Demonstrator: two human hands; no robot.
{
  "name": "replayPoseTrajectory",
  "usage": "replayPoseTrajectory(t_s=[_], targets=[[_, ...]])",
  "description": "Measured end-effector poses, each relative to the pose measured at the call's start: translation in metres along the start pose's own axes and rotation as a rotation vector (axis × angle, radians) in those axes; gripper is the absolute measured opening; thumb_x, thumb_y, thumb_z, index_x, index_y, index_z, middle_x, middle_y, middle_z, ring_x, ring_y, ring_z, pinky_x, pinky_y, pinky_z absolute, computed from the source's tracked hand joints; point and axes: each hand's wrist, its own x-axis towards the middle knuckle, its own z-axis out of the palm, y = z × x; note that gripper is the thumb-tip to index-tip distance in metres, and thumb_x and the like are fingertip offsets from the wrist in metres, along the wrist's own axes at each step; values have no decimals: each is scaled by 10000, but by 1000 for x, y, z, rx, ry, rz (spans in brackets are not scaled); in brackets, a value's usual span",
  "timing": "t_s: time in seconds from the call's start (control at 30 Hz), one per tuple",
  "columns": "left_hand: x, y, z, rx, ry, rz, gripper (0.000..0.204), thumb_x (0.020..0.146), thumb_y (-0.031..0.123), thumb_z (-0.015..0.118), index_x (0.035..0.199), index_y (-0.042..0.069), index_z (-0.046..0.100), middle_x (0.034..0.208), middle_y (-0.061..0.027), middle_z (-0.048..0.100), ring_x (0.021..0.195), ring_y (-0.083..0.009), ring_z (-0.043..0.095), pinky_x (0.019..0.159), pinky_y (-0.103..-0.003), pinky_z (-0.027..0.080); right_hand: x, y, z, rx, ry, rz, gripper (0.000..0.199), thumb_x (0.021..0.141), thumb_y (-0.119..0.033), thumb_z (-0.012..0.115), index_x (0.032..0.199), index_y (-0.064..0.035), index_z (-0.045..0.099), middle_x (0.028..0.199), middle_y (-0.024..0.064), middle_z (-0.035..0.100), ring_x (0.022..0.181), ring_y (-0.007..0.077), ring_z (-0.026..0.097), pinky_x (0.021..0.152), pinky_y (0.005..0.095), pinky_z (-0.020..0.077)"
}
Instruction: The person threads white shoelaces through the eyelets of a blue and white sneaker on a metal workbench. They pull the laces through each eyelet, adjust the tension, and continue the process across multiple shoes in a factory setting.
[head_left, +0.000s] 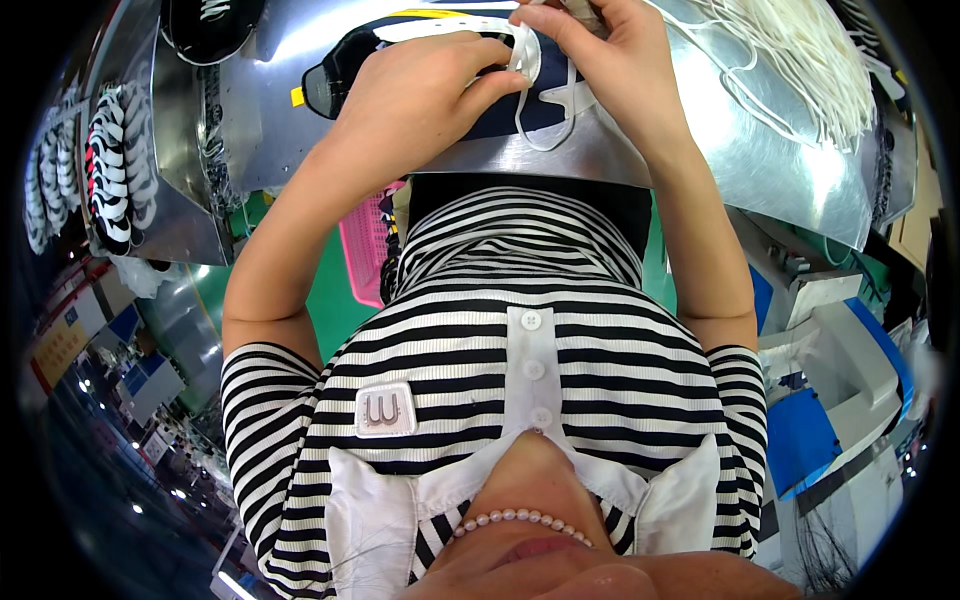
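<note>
A dark navy shoe with white parts (pixel 325 88) lies sideways on the metal table under my hands, a yellow tab at its left end. My left hand (pixel 425 90) is closed over the shoe, thumb and fingers pinching at the white shoelace (pixel 547 149) by the lacing. The lace hangs in a loose loop toward the table's near edge. My right hand (pixel 625 55) is bent inward at the shoe's right part, its fingers closed at the lacing near the picture's top edge. What the right fingertips grip is partly cut off, but lace runs beside them.
A thick bundle of white laces (pixel 800 65) spreads over the table (pixel 690 150) at the right. A black shoe (pixel 212 28) stands at the far left. Several shoes with white laces (pixel 122 165) hang or stand in rows farther left. A pink basket (pixel 358 255) is below the table.
</note>
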Motion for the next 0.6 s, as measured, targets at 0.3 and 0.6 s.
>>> replayPoseTrajectory(t_s=[0.3, 0.6], targets=[[15, -17, 20, -121, 62, -23, 258, 896, 302, 713, 901, 44, 716, 622, -57, 566, 522, -141, 459, 519, -293, 381, -19, -3, -4, 37, 97, 109, 119, 979, -104, 556, 1064, -21, 564, 840, 84, 658, 767, 170, 643, 695, 295, 507], [19, -11, 11, -141, -58, -134, 180, 878, 207, 709, 890, 29, 692, 704, -65, 602, 598, -154, 523, 562, -279, 406, -66, 24, 4, -323, -35, -46, 145, 912, -140, 650, 951, -11, 600, 756, 125, 701, 642, 272, 680, 619, 335, 525]])
